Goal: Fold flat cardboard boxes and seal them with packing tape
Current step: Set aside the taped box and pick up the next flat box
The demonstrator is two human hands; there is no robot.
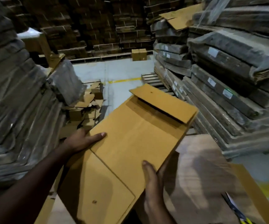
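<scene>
Wrapped bundles point(237, 65) crowded round; left hand point(80, 141) and right hand point(151, 180) gripped opposite edges of a flat box point(130, 143), seemingly unopened; squaring comes next.

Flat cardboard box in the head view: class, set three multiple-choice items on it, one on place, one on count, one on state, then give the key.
1. Where is the left hand on the flat cardboard box?
A. its left edge
B. its far flap
C. not touching

2. How many hands hold the box?
A. none
B. one
C. two

3. What state is the box in?
A. taped shut
B. still flat, far flap lifted
C. crushed

Key: 1 A, the thumb lies on top at that edge. 2 C, the right hand grips the right edge too. 3 B, the panels lie flat and no tape shows.
</scene>
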